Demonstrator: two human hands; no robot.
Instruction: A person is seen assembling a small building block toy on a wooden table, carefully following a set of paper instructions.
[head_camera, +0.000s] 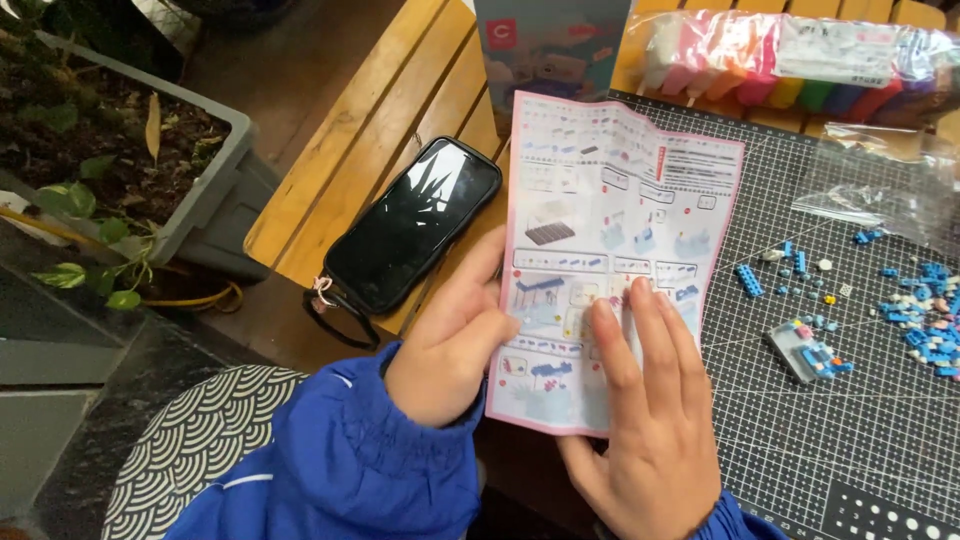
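Head view: left hand (450, 340) pinched the left edge of the instruction sheet (615, 250), frame centre. Right hand (645, 420) lay spread flat on its lower half, fingers together. Best to keep the sheet flat and off the loose blue bricks (920, 310), right. Phone (415, 225) sat near the table (330, 170) edge, left; cutting mat (800, 440) had room lower right.

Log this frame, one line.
left hand: grips instruction leaflet edge | right hand: fingers flat on leaflet | beside: phone, blue bricks, cutting mat
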